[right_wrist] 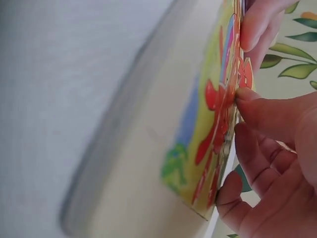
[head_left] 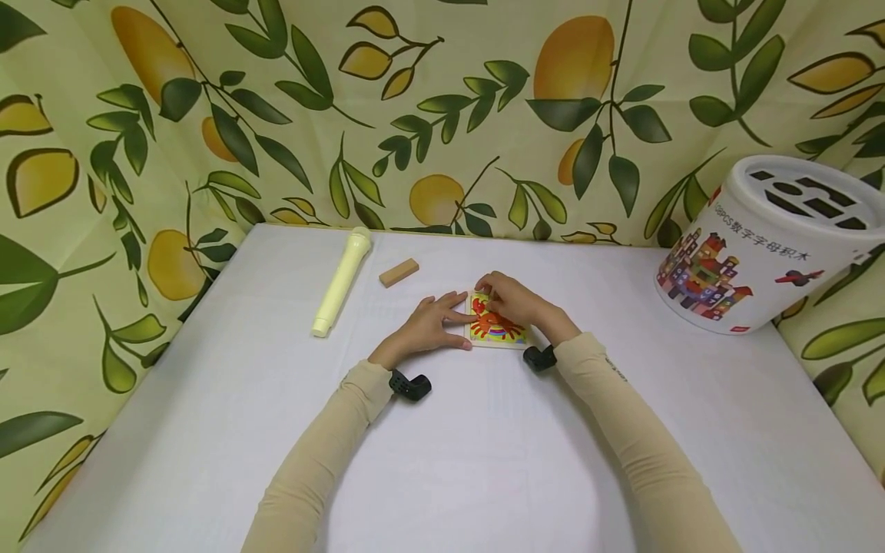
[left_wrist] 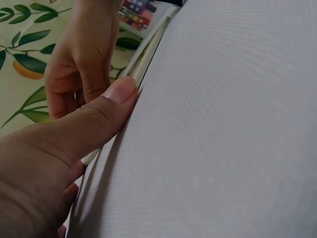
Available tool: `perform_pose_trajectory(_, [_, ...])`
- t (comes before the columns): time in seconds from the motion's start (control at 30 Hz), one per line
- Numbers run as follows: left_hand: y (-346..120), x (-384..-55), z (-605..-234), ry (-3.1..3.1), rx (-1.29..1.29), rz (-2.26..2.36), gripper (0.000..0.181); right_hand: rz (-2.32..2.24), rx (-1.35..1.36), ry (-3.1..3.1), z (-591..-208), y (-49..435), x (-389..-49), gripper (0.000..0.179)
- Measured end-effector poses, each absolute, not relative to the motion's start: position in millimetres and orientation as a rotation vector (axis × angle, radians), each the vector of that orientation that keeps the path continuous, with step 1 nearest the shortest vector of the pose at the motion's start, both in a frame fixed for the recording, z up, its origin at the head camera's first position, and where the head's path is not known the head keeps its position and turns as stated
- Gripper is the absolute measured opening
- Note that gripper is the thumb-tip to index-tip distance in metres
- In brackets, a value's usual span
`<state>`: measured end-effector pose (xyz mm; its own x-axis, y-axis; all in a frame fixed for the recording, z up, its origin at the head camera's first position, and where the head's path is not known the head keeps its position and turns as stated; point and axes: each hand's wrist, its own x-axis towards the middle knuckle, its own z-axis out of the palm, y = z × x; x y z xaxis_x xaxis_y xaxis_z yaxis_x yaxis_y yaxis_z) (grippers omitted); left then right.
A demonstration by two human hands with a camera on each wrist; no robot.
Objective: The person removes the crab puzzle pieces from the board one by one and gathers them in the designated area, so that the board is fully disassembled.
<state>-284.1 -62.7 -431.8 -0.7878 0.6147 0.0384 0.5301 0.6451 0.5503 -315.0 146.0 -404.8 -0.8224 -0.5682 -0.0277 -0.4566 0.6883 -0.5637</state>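
A small jigsaw board (head_left: 506,346) with a red crab picture lies flat at the middle of the table. My left hand (head_left: 430,326) reaches its left side with thumb and fingers spread; the thumb runs along the edge in the left wrist view. Over the top of the board, my right hand (head_left: 515,298) has its fingers bent. A red puzzle piece (right_wrist: 247,74) stands tilted up from the picture, pinched by the right thumb and fingers. Part of the crab picture (right_wrist: 213,134) is visible beside them; the right hand covers its upper right in the head view.
A pale yellow microphone-shaped stick (head_left: 342,284) lies to the left, with a small wooden block (head_left: 399,273) close by. At the back right stands a white bucket (head_left: 754,253) with a slotted lid. A fruit-patterned curtain (head_left: 442,138) hangs behind the white table (head_left: 456,461).
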Motion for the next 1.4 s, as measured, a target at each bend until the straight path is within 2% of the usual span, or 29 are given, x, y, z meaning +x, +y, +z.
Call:
perform_pose_trajectory(0.53, [-62.0,-284.7,-431.9,2.685,0.963,0.825,0.054,-1.120,-0.667,2.644,-405.7,157.7,-321.8,0.014])
perform_pose_trajectory(0.8, [-61.4,-284.8,-429.8,2.653,0.945,0.838,0.054,-1.276,-0.458,2.531,-404.2,176.5,-324.3,0.021])
perform_pose_trajectory(1.1, [-64.2,-285.3,-428.9,2.652,0.928,0.857,0.055,-1.289,-0.142,2.573,-399.1,232.2,-323.0,0.028])
perform_pose_trajectory(1.4, [-61.9,-286.1,-431.9,2.644,0.943,0.854,0.056,-1.254,-0.088,2.609,-409.0,263.0,-319.1,0.030])
